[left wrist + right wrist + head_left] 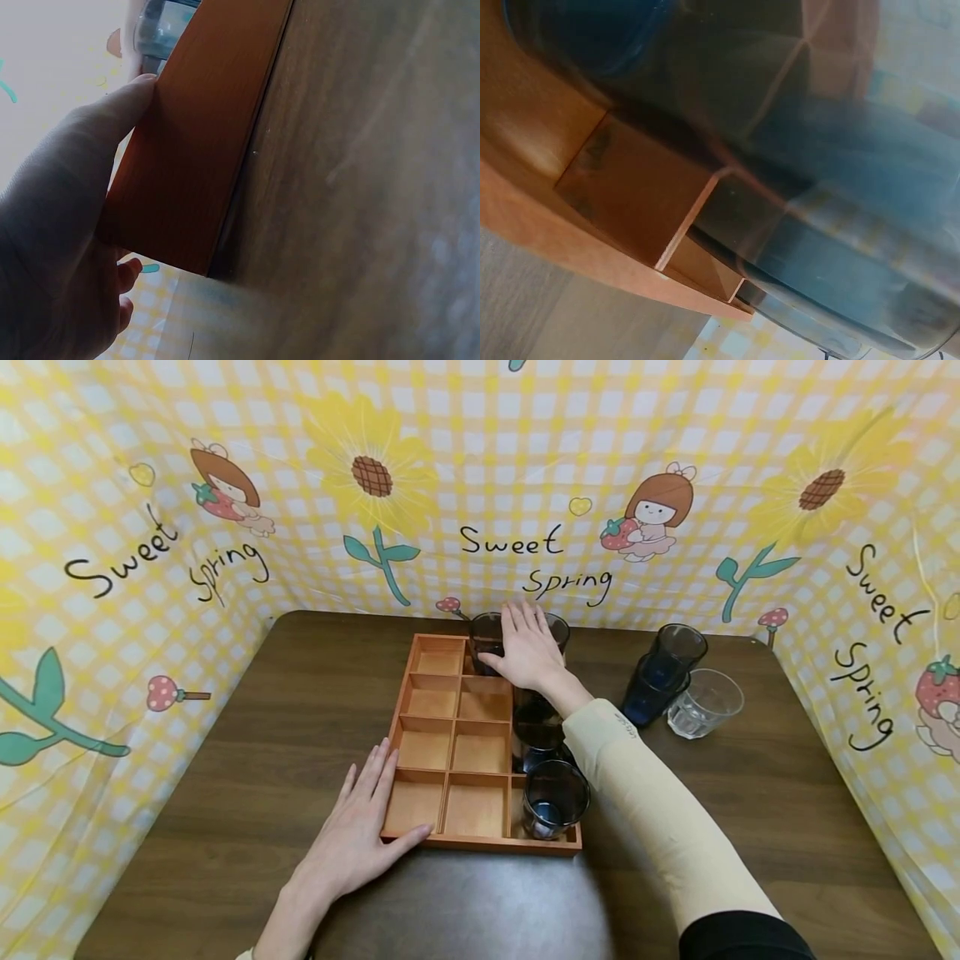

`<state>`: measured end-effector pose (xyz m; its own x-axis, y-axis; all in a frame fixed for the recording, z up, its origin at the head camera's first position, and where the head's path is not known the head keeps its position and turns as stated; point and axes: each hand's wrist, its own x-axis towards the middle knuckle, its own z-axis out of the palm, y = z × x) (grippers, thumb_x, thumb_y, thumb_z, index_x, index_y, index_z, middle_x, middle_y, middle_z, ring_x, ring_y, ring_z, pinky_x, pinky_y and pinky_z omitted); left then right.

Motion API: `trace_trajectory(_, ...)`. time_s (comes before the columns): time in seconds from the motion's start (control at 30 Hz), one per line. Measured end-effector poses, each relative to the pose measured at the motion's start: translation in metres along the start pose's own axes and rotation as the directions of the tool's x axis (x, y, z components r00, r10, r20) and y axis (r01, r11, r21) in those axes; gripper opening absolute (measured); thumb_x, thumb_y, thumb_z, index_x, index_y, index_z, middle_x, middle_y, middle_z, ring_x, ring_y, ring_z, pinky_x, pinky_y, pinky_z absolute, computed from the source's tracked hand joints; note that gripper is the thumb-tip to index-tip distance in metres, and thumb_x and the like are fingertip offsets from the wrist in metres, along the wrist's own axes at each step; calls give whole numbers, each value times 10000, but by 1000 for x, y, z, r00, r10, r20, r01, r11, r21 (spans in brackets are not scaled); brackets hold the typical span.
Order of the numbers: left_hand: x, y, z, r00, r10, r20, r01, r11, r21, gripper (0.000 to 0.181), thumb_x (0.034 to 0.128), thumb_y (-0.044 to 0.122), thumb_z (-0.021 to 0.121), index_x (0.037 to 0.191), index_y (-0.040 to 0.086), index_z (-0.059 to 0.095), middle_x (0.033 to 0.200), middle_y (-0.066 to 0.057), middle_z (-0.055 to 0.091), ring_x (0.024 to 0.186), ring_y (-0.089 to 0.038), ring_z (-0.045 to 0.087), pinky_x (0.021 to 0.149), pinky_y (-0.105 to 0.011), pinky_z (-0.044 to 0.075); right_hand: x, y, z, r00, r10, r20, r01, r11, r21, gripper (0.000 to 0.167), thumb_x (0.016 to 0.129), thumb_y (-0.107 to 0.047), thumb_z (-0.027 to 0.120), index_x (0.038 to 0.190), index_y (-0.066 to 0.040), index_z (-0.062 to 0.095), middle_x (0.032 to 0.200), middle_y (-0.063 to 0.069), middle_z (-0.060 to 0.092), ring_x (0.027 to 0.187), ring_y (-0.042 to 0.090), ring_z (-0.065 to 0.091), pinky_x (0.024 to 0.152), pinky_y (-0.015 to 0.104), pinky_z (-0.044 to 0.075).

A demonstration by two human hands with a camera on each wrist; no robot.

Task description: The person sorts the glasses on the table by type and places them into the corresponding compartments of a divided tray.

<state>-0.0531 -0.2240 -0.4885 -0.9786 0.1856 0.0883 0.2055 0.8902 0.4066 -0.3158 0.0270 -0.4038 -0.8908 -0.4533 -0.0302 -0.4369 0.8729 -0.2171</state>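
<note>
A wooden tray point(483, 843) divided into square compartments lies on the table. My left hand point(352, 827) rests at its near left corner, fingers straight along the left side, thumb at the front edge; the left wrist view shows the thumb point(124, 109) touching the rim. Over the far end, my right hand point(528, 652) lies palm down with straight fingers across two dark glasses, a left one point(482, 631) and a right one point(560, 631). Other dark glasses, a middle one point(536, 727) and a front one point(555, 797), stand in the right column. Dark glass point(840, 247) fills much of the right wrist view.
Right of the tray, a dark glass point(681, 647) sits in or against a dark blue one point(648, 693); I cannot tell which. Beside them stands a clear glass point(705, 706). A yellow checked cloth point(480, 527) hangs around the wooden table point(300, 693).
</note>
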Motion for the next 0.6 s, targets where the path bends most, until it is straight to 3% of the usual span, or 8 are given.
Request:
trace_trajectory(0.4,0,0,2,1000,5,-8,-5,1000,5,1153,981,685,716,1767,51,160,1867,-159,109,1726,-386,184,1372,-670,183,1,1,1,999,18,28,-17,1000,-13,987,1121,-629,487,1770,-41,32,1874,129,35,1755,318,-57,1427,495,-92)
trace_trajectory(0.6,1,1,-1,1000,0,7,-1,996,89,1183,970,761,665,1763,38,167,1865,-163,118,1734,-374,161,1401,-607,148,0,0,0,1000,11,25,-11,1000,0,979,1124,-605,506,1770,-46,30,1873,142,67,1757,323,-34,1424,483,-109)
